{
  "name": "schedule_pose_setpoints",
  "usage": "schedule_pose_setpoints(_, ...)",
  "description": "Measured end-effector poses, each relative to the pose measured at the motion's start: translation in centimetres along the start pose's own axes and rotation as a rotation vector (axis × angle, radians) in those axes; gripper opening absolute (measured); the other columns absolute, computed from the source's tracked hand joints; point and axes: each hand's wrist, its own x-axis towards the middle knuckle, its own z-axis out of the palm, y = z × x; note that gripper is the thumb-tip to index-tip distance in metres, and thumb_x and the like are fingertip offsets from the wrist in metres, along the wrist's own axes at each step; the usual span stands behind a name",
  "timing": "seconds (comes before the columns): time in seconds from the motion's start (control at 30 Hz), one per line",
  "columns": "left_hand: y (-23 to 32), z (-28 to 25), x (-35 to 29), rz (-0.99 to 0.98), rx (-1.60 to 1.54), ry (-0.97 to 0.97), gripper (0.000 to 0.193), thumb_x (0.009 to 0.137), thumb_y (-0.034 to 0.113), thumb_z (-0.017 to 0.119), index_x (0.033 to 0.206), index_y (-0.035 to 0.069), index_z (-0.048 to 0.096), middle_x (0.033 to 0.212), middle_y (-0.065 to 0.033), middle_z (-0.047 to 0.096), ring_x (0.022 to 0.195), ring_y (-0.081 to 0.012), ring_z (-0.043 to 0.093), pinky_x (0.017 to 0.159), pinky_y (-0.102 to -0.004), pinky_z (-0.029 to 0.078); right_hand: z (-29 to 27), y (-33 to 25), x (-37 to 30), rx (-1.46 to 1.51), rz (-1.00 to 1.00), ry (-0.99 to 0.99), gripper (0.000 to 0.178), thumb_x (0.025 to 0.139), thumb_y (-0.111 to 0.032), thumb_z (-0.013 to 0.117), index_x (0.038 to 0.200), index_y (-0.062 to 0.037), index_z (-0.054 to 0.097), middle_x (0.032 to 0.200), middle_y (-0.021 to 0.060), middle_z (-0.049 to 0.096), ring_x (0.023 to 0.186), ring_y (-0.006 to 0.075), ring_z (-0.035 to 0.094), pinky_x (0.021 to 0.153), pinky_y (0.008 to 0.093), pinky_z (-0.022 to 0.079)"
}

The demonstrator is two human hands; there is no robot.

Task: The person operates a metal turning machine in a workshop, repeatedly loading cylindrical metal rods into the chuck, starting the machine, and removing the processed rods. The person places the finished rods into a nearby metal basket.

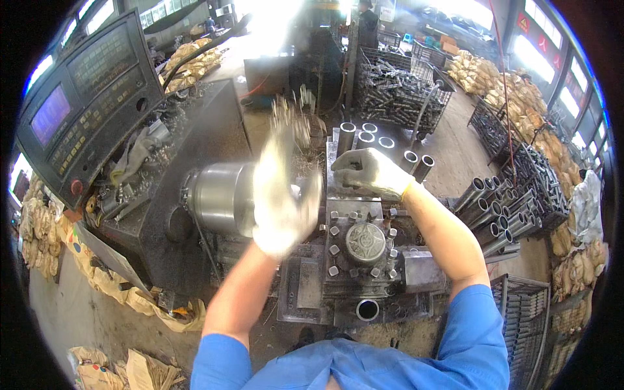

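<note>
the right hand (pixel 374 172), curled around what, if anything, i cannot tell, is nearer the steel tubes (pixel 345 141) upright just beyond it; the blurred left hand (pixel 281 198), seemingly spread, overlaps the level chuck's (pixel 218 196) right end.

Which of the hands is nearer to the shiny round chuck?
Left. The blurred left hand overlaps the right edge of the chuck in this view, contact unclear; the right hand is farther right, near the upright tubes.
</note>
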Motion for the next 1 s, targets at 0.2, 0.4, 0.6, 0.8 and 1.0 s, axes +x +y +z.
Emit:
schedule_pose_setpoints(0.2, -8.3, 2.7, 1.6, -0.159, 0.283, -0.970, 0.047, 0.094, 0.026, 0.065, 0.134, 0.002, 0.068, 0.134, -0.0255, 0.069, 0.126, -0.0399, 0.065, 0.110, -0.0478, 0.051, 1.5, 3.5, 3.5, -0.230, -0.018, -0.241, 0.036, 0.090, -0.034, 0.072, 0.108, -0.0037, 0.080, 0.099, 0.0207, 0.079, 0.089, 0.0332, 0.076, 0.086, 0.0425, 0.059)
schedule_pose_setpoints(0.4, -3.9, 3.5, -10.2, 0.180, 0.457, -0.695, 0.048, 0.077, 0.017, 0.077, 0.123, 0.003, 0.071, 0.146, -0.0246, 0.058, 0.143, -0.0420, 0.049, 0.126, -0.0607, 0.026, 10.1, 5.7, 8.9, -0.326, 0.092, -0.737, 0.036, 0.088, -0.031, 0.077, 0.103, 0.0019, 0.077, 0.091, 0.0152, 0.078, 0.083, 0.0235, 0.072, 0.081, 0.0387, 0.058)
schedule_pose_setpoints(0.6, -5.8, 7.0, -12.4, 0.227, 0.488, -0.610, 0.033, 0.095, 0.019, 0.057, 0.117, 0.000, 0.072, 0.144, -0.0287, 0.060, 0.148, -0.0449, 0.045, 0.131, -0.0594, 0.022, 8.8, 18.4, 9.4, -0.268, -0.021, -1.046, 0.040, 0.088, -0.034, 0.078, 0.118, -0.0080, 0.077, 0.095, 0.0112, 0.079, 0.084, 0.0219, 0.074, 0.079, 0.0398, 0.058)
schedule_pose_setpoints(0.8, -6.4, 8.7, -10.9, 0.254, 0.795, -0.746, 0.040, 0.101, 0.021, 0.046, 0.118, -0.001, 0.075, 0.144, -0.0276, 0.061, 0.146, -0.0452, 0.047, 0.131, -0.0611, 0.019, 3.4, 26.9, -3.2, -0.526, 0.221, -0.600, 0.041, 0.079, -0.034, 0.081, 0.108, -0.0051, 0.077, 0.093, 0.0190, 0.078, 0.084, 0.0339, 0.075, 0.074, 0.0466, 0.059)
schedule_pose_setpoints(1.0, -3.0, 2.7, -11.2, 0.156, 0.410, -0.564, 0.062, 0.081, 0.029, 0.086, 0.135, 0.005, 0.067, 0.142, -0.0249, 0.062, 0.139, -0.0409, 0.053, 0.123, -0.0565, 0.033, -1.0, 14.6, -10.8, -0.608, 0.364, 0.193, 0.046, 0.088, -0.048, 0.079, 0.111, -0.0081, 0.072, 0.101, 0.0205, 0.077, 0.098, 0.0400, 0.075, 0.086, 0.0505, 0.059)
